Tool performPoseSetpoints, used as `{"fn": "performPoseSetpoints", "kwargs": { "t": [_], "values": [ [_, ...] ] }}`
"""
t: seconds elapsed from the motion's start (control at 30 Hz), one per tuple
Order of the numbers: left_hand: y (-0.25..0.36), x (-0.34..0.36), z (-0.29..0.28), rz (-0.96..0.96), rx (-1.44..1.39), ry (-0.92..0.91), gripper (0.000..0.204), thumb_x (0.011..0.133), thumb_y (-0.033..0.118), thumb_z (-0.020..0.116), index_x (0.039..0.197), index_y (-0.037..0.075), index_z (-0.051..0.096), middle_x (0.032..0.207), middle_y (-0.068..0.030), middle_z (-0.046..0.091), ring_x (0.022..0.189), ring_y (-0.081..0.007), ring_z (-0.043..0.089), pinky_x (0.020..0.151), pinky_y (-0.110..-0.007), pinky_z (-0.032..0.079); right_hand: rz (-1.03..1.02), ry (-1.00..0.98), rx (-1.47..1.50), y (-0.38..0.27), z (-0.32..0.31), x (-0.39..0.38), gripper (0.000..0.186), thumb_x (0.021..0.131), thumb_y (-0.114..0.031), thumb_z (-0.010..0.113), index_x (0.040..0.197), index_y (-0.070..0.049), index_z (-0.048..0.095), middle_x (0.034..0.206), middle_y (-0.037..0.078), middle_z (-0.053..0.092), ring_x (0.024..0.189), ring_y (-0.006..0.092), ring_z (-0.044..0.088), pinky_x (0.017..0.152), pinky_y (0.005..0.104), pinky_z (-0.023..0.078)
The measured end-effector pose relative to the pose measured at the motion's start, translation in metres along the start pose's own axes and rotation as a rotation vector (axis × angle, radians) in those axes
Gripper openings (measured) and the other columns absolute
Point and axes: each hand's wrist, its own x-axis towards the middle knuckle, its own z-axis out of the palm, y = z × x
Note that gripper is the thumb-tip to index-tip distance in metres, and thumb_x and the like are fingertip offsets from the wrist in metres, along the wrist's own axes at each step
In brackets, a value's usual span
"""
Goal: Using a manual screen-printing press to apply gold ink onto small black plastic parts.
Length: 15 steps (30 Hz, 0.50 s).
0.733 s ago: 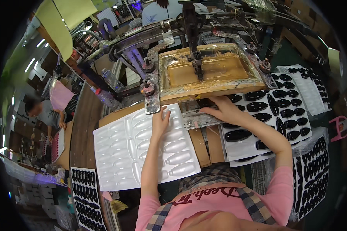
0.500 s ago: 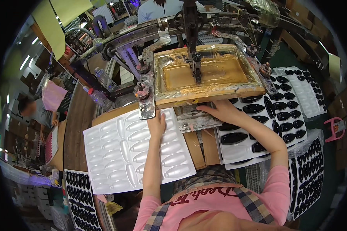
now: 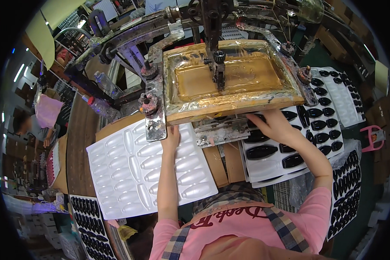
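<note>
A wooden-framed screen with gold ink sits in the press. My left hand reaches under its left end, beside the metal bracket, over a white moulded tray; its fingertips are hidden. My right hand is under the screen's front right edge, thumb stretched left toward the metal platform, other fingers mostly hidden, so I cannot tell what it holds. Trays of glossy black pieces lie beneath my right forearm.
Cardboard shows between the trays. More black-piece sheets stand at lower left and right. Plastic bottles stand by the press. A co-worker works at the far left; a pink stool stands at right.
My right hand has shifted rightward along the screen's underside, thumb now farther from the left bracket. My left fingers are further under the bracket and screen. The whole view has shifted slightly.
</note>
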Motion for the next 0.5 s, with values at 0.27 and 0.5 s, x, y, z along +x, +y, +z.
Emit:
{"fn": "performPoseSetpoints", "kwargs": {
  "t": [0.27,0.5],
  "values": [
    [-0.042,-0.005,0.020,0.074,0.202,-0.031,0.027,0.079,0.015,0.052,0.102,0.001,0.055,0.106,-0.0141,0.055,0.108,-0.0298,0.045,0.099,-0.045,0.024,0.131,-0.221,0.137,-0.023,-0.026,-0.050,0.021,0.078,-0.011,0.057,0.095,0.002,0.056,0.096,0.017,0.059,0.088,0.0304,0.056,0.074,0.0345,0.046],
    [-0.033,-0.004,0.016,0.081,0.153,0.033,0.028,0.079,0.015,0.053,0.103,0.002,0.055,0.106,-0.0134,0.055,0.107,-0.0295,0.045,0.100,-0.046,0.022,0.082,-0.433,-0.184,-0.030,-0.002,-0.072,0.041,0.066,-0.025,0.068,0.096,0.000,0.057,0.088,0.013,0.053,0.082,0.0273,0.053,0.069,0.0327,0.044]
  ]
}}
